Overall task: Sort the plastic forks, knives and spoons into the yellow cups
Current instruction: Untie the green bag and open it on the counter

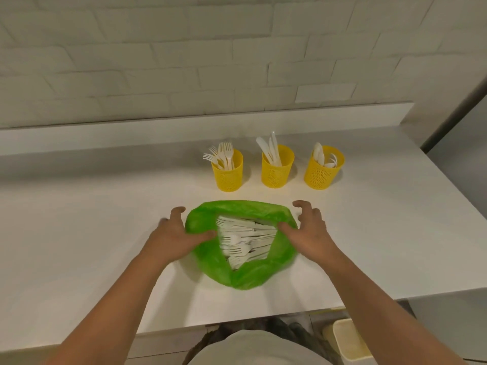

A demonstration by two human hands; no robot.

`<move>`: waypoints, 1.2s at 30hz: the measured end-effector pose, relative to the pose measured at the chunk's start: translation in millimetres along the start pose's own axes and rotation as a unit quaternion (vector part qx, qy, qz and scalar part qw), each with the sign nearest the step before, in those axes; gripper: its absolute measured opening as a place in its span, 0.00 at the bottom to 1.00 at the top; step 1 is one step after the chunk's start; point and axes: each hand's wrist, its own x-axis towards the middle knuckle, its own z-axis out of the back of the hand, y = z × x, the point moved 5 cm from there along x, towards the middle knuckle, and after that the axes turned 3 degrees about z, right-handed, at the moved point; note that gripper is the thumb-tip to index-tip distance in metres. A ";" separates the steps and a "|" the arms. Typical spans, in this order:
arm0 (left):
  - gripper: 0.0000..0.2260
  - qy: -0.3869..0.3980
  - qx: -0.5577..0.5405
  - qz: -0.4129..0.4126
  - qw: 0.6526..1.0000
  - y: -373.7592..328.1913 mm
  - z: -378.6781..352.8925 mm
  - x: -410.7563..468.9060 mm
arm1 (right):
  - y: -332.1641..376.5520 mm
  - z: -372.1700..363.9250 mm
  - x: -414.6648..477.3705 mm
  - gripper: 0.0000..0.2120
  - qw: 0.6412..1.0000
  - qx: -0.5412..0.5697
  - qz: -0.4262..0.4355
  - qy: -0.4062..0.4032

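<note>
Left hand [174, 234] grips the left rim of the green bag [250, 275], thumb hooked over the edge, fingers curled at its outer side. The bag lies open on the white counter [79, 233], holding a heap of white plastic cutlery [245, 241] (forks plainly visible). Right hand [312, 233] grips the right rim likewise. Beyond the bag, not touching it, upright in a row: yellow fork cup [228, 177], yellow knife cup [275, 175], yellow spoon cup [320, 176].
</note>
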 end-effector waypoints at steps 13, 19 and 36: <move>0.19 0.179 -0.708 0.185 0.657 14.4 -24.5 -6.3 | -5.9 -27.3 -10.8 0.13 0.762 0.581 -0.267 0.098; 0.29 0.082 -0.374 0.133 0.914 34.6 -40.0 -36.7 | -10.4 -11.4 -2.2 0.18 0.995 0.083 -0.060 0.017; 0.34 0.128 -0.833 0.089 0.530 5.6 -50.4 -16.6 | -17.2 -52.8 -14.8 0.22 0.702 0.622 -0.335 0.086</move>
